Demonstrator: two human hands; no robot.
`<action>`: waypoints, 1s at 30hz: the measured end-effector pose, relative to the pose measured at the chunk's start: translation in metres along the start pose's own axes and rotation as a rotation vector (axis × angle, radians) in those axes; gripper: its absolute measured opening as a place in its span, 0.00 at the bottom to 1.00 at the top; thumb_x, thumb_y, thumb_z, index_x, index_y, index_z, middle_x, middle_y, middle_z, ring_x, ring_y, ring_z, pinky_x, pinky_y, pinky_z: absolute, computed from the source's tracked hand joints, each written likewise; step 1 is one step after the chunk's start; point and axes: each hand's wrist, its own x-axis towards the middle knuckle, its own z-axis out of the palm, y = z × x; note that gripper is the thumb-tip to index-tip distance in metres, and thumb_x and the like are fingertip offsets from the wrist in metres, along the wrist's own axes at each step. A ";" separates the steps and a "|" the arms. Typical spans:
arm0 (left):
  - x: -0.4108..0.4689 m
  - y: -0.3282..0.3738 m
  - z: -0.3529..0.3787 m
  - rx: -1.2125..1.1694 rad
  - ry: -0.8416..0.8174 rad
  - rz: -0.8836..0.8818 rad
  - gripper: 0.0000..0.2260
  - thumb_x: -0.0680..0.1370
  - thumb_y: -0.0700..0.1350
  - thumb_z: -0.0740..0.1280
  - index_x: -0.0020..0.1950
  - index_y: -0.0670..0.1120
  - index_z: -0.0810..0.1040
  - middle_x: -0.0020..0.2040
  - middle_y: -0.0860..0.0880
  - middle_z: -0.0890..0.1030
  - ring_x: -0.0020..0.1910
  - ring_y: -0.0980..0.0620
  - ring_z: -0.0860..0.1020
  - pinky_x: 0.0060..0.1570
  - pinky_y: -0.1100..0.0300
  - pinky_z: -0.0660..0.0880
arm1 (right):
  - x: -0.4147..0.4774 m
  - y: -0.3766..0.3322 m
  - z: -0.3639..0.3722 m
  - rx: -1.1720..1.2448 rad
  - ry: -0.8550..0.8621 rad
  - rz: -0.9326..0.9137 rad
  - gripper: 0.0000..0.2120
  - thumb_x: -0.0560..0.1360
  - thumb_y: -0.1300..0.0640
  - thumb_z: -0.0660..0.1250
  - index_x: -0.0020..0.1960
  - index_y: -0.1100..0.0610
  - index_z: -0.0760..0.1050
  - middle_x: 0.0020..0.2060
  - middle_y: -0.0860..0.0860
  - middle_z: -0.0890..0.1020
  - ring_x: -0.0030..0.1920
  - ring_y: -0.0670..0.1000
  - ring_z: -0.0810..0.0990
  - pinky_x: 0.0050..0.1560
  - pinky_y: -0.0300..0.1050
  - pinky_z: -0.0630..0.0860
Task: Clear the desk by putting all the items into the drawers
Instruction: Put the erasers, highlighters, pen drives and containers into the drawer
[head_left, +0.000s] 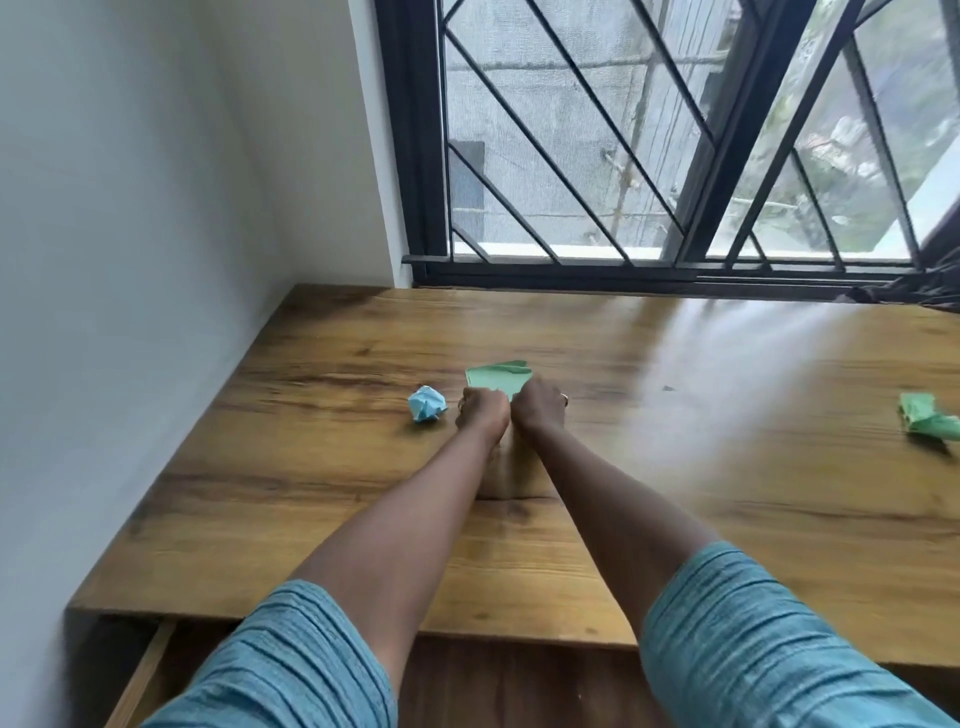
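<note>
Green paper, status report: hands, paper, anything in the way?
Left hand and right hand both grip green paper on desk. Blue ball just left of left hand, green wad far right. Nothing in the way.

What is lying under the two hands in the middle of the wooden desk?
A light green paper sheet, gripped by the left hand and right hand. Its far part shows beyond the knuckles; its near part and the fingertips are covered by the hands.
</note>
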 end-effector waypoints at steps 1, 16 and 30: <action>0.000 0.000 -0.001 -0.042 0.002 -0.039 0.19 0.77 0.42 0.57 0.68 0.38 0.68 0.66 0.41 0.73 0.64 0.41 0.73 0.65 0.50 0.70 | 0.000 0.002 -0.001 0.005 0.019 0.039 0.16 0.77 0.60 0.58 0.64 0.63 0.70 0.62 0.62 0.74 0.65 0.62 0.71 0.62 0.50 0.69; -0.068 -0.045 -0.037 0.055 -0.010 0.008 0.14 0.79 0.37 0.59 0.65 0.38 0.72 0.62 0.39 0.77 0.59 0.42 0.77 0.54 0.54 0.76 | -0.079 0.038 -0.011 0.225 0.059 0.248 0.14 0.76 0.55 0.65 0.55 0.64 0.78 0.56 0.61 0.80 0.59 0.61 0.77 0.56 0.46 0.74; -0.196 -0.145 -0.108 0.147 -0.077 0.093 0.16 0.79 0.42 0.65 0.63 0.34 0.75 0.61 0.38 0.78 0.60 0.41 0.77 0.55 0.55 0.74 | -0.251 0.079 -0.001 0.479 0.021 0.265 0.09 0.72 0.60 0.70 0.51 0.61 0.81 0.51 0.59 0.83 0.55 0.58 0.80 0.58 0.50 0.77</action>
